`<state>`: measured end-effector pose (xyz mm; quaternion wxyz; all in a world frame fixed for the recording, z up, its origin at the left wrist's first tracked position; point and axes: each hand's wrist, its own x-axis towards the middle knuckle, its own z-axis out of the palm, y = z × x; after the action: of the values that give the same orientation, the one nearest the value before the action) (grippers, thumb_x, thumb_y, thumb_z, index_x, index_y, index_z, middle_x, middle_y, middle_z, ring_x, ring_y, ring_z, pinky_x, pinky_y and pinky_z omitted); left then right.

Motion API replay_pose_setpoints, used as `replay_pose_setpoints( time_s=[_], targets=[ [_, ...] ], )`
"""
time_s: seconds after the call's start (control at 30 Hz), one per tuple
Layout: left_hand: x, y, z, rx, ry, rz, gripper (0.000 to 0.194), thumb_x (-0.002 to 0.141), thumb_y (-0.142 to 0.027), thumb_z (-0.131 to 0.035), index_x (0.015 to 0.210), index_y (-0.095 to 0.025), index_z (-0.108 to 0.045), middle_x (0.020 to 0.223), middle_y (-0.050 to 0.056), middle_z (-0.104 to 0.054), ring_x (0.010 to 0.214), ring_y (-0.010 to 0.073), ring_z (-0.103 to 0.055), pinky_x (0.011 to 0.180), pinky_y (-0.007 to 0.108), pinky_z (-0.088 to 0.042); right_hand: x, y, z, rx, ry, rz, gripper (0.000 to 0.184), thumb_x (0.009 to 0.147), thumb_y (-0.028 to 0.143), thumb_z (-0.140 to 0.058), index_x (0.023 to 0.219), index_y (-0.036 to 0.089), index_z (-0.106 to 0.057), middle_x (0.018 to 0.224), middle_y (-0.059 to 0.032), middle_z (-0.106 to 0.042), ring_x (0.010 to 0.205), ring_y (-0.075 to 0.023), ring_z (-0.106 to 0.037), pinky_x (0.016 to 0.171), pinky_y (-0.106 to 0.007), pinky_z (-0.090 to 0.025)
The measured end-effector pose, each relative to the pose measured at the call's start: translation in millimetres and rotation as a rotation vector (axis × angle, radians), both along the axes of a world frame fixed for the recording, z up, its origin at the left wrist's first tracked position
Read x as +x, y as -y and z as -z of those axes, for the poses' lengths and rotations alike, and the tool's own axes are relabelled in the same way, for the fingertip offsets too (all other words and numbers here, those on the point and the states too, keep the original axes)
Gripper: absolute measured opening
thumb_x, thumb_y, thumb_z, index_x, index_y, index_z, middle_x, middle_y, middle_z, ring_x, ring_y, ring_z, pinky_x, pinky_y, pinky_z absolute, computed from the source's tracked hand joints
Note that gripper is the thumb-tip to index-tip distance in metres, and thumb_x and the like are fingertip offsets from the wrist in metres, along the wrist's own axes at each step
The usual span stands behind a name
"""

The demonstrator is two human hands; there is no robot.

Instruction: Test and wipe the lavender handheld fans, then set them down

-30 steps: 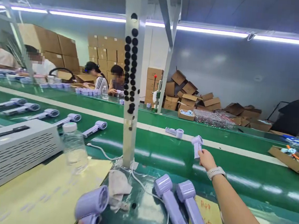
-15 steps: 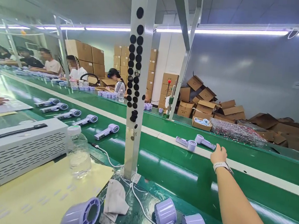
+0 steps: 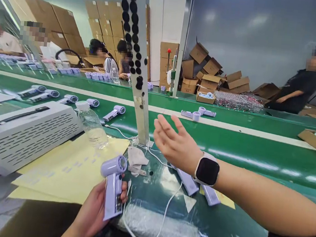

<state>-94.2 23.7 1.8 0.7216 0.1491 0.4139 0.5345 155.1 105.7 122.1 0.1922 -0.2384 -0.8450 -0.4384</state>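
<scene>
In my left hand (image 3: 93, 209), low in the middle of the view, is a purple handheld fan (image 3: 112, 194). Its round head points up and small electronic parts show along the side of its handle. My right hand (image 3: 173, 144), with a watch on the wrist, hangs over the bench with fingers stretched out and nothing in them. Below and behind that wrist lie two more fans on the bench; one purple handle (image 3: 187, 183) and another handle (image 3: 210, 195) show, their heads hidden. A white cable (image 3: 168, 209) loops across the bench beside the held fan.
A perforated metal box (image 3: 33, 136) and a clear bottle (image 3: 94, 129) stand at left by yellow paper (image 3: 57, 172). A post (image 3: 140, 109) rises ahead. Several fans lie on the green conveyor (image 3: 244, 151). A person (image 3: 301, 82) in black is at far right; others sit at left.
My right hand has drawn back from the two fans on the far conveyor toward the bench. My left hand has come into view holding a fan. The view has tilted down.
</scene>
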Motion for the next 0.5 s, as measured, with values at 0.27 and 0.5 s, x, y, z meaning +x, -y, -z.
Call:
replay_pose_setpoints(
  time_s=[0.27,0.5],
  targets=[
    [5.6,35.8,-4.4,0.187,0.014,0.184,0.039,0.085,-0.038,-0.073,0.112,-0.013,-0.064,0.100,0.014,-0.076,0.081,0.0258,-0.072,0.078,0.039,-0.059,-16.2,50.5,6.2,-0.025,0.036,-0.016,0.033,0.099,0.011,-0.044,0.117,0.005,-0.071,0.134,-0.0202,-0.068,0.137,-0.0344,-0.053,0.110,-0.057,-0.048],
    [21.4,70.1,-30.5,0.433,0.189,0.428,0.045,0.088,-0.044,-0.073,0.123,-0.017,-0.062,0.116,0.016,-0.074,0.096,0.0300,-0.076,0.086,0.042,-0.058,-21.0,83.7,51.4,-0.320,-0.202,0.089,0.026,0.091,0.007,-0.057,0.112,0.010,-0.071,0.134,-0.0215,-0.066,0.134,-0.0407,-0.051,0.109,-0.063,-0.043]
  ],
)
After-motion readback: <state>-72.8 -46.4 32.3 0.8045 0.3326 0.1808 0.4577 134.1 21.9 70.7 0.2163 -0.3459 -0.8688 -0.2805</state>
